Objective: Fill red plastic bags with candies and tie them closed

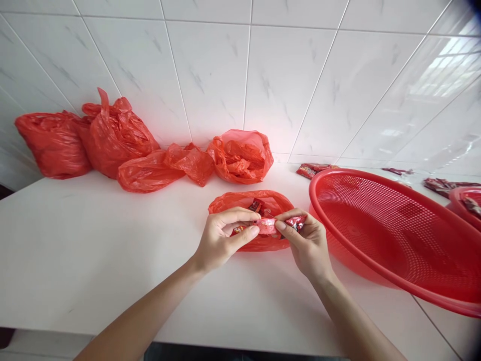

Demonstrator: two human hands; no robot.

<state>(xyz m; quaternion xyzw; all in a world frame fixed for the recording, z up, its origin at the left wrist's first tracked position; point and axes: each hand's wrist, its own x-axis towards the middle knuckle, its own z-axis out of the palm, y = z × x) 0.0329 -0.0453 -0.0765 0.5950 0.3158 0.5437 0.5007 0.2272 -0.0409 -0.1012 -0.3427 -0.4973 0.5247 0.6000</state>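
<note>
At ten o'clock, stuffed red bags [116,133] lean by the tiled wall [210,75]. Nearer the middle, the left hand [221,238] pinches one end of a pink piece [266,226] between thumb and fingertips. The piece lies at three o'clock from those fingertips, its long axis nearly level, running nine to three, above an open red bag [263,244]. The right hand [310,245] pinches the other end, the piece at nine o'clock from its fingertips; a shiny red packet [296,222] sits by its curled fingers. At three o'clock stands a red basket [368,235].
</note>
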